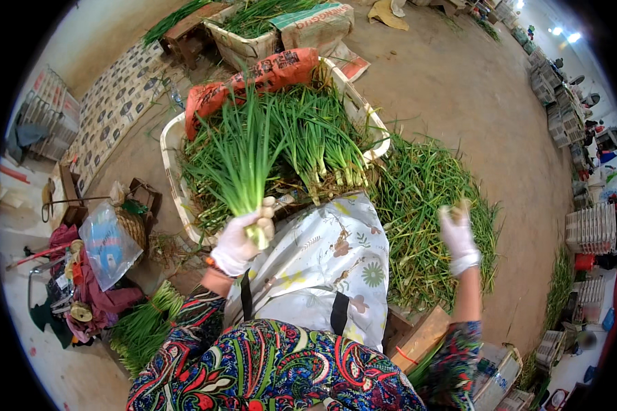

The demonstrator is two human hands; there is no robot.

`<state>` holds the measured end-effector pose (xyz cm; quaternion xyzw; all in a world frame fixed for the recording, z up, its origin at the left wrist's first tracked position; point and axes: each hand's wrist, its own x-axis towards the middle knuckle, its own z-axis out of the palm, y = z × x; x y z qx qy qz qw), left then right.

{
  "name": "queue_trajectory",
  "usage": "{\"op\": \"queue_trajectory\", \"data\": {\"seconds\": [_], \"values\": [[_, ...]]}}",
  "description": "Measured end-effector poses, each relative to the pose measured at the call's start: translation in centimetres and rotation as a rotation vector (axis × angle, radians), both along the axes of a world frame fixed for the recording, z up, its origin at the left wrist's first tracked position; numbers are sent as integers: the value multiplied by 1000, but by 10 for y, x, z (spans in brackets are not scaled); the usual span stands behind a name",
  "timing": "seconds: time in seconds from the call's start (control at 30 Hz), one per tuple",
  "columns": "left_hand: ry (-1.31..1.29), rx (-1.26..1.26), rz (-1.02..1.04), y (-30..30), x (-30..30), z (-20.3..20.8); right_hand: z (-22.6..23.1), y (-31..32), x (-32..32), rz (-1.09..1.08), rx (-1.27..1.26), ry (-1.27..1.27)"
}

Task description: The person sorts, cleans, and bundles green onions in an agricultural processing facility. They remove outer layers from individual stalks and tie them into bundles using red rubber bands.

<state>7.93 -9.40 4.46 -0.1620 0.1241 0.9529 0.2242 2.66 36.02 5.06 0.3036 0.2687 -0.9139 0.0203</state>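
Note:
My left hand (238,241), in a white glove, is closed round the white ends of a bunch of scallions (245,161), whose green leaves fan out away from me. The bunch is held over the near left part of a white plastic crate (169,161). More scallions (325,140) lie in that crate, their pale ends toward me. My gloved right hand (457,236) is over a heap of loose green leaves and trimmings (425,195) on the right. Motion smears its fingers, so I cannot make out whether they hold anything.
An orange sack (253,79) drapes over the crate's far side. Behind stands another crate (243,44) of greens beside a pale sack (315,27). Bundled scallions (147,322) lie at lower left near heaped clothes (92,288). A patterned apron (329,253) covers my lap.

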Motion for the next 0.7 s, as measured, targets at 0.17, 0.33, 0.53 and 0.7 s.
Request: {"op": "queue_trajectory", "data": {"seconds": [0.17,0.33,0.53,0.7], "values": [[-211,455,1,41,0,-55,34,-225,51,424,1649,826],[-135,138,-53,87,13,-5,26,-274,42,508,1696,851],[-136,567,40,60,-11,24,40,-166,-34,477,855,201],[-113,571,38,58,-23,-1,-99,-112,-113,808,1046,-168]]}}
